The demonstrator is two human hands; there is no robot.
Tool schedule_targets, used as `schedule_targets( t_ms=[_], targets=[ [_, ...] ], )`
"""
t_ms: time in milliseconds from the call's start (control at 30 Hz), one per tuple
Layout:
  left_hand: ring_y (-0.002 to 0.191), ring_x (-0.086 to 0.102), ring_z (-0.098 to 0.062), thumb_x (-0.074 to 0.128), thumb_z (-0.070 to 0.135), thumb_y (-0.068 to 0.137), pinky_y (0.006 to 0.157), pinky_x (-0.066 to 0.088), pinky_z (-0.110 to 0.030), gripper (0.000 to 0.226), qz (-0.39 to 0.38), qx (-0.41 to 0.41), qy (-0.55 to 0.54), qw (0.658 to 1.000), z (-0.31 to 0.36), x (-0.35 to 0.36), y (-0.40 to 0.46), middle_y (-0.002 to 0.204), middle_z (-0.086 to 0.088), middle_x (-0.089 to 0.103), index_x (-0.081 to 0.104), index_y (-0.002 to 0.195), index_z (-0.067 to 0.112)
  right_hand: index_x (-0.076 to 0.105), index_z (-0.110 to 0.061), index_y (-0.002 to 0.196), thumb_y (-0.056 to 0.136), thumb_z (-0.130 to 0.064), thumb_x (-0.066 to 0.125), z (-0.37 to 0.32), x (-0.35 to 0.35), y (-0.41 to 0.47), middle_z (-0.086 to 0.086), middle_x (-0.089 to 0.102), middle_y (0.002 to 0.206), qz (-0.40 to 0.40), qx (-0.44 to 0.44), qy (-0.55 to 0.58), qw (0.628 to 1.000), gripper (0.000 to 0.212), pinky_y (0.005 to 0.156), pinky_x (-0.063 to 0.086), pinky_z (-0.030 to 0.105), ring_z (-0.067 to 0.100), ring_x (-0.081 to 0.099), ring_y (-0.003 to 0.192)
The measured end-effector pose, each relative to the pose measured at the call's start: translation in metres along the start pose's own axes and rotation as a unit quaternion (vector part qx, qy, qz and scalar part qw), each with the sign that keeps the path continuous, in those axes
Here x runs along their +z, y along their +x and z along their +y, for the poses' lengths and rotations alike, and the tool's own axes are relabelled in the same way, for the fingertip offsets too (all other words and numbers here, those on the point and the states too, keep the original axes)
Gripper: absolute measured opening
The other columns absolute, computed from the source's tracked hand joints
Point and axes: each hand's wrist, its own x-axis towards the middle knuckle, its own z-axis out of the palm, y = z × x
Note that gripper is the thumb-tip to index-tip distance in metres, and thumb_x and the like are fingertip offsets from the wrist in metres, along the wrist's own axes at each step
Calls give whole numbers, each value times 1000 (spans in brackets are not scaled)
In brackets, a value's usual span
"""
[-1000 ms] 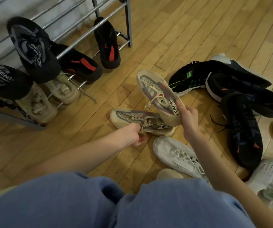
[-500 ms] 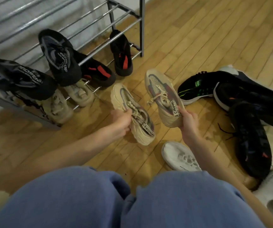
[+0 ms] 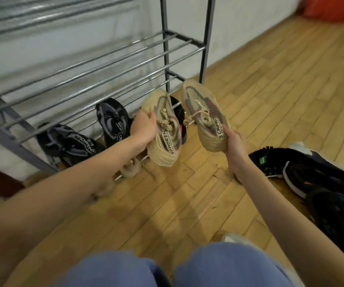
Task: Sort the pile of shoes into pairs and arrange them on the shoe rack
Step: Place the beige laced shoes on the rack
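Head view: a matched pair of beige knit shoes carried toward the shoe rack (image 3: 113, 79). The left hand (image 3: 144, 129) holds the left beige shoe (image 3: 164, 131) with fingers curled round its side and collar; this grip is closed on the shoe, which hangs tilted, toe away from the person. The right hand (image 3: 234, 141) pinches the heel of the right beige shoe (image 3: 204, 119), thumb on the collar by the lettered tab, fingers under the sole; this grip is likewise closed. The two shoes are level, just beside each other but apart, in the air beyond both grips and in front of the lower rails. Black shoes (image 3: 113, 119) already sit on the rack beyond the left grip; a pile of dark shoes (image 3: 303, 172) lies on the floor to the outside of the right grip. To place the pair well, it seems best to keep the toes parallel, choose a free stretch of rail, and set both soles across two rails so neither slips through; loose laces may snag.
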Motion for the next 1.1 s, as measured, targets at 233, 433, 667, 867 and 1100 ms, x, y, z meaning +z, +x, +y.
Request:
schedule_targets(
  t_ms=[233, 433, 667, 867, 1100],
  targets=[
    [118, 52, -36, 23, 32, 104, 88, 40, -36, 49, 33, -39, 21, 998, 17, 11, 90, 129, -18, 55, 38, 137, -1, 53, -7, 127, 90, -37, 57, -23, 65, 62, 5, 64, 119, -28, -12, 17, 999, 48, 102, 47, 42, 20, 61, 110],
    [99, 61, -26, 36, 26, 98, 83, 51, -36, 33, 17, -94, -167, 981, 9, 30, 144, 114, -9, 64, 55, 122, 14, 47, -9, 130, 86, -42, 55, -23, 105, 106, 8, 59, 129, -41, 10, 46, 998, 56, 102, 47, 47, 26, 58, 116],
    [97, 64, -29, 35, 37, 98, 84, 55, -41, 34, 42, -114, -247, 961, 7, 50, 161, 108, -11, 66, 54, 119, 18, 42, -5, 133, 95, -32, 52, -22, 132, 141, 12, 58, 122, -44, 16, 65, 997, 47, 98, 50, 48, 28, 60, 111],
    [130, 39, -35, 31, 34, 98, 106, 36, -44, 53, 46, -117, -58, 990, 19, 58, 139, 145, -20, 35, 30, 146, 10, 56, -11, 114, 97, -27, 53, -21, 126, 135, 4, 65, 97, -117, 38, 67, 990, 24, 73, 55, 32, 18, 64, 87],
    [138, 26, -39, 29, 38, 100, 112, 27, -48, 55, 61, 47, 121, 990, 25, 58, 86, 152, -21, 24, 27, 148, 12, 52, -13, 133, 95, -37, 47, -13, 97, 116, 11, 59, 130, -154, 29, -17, 987, 45, 81, 50, 32, 19, 60, 92]
  ],
)
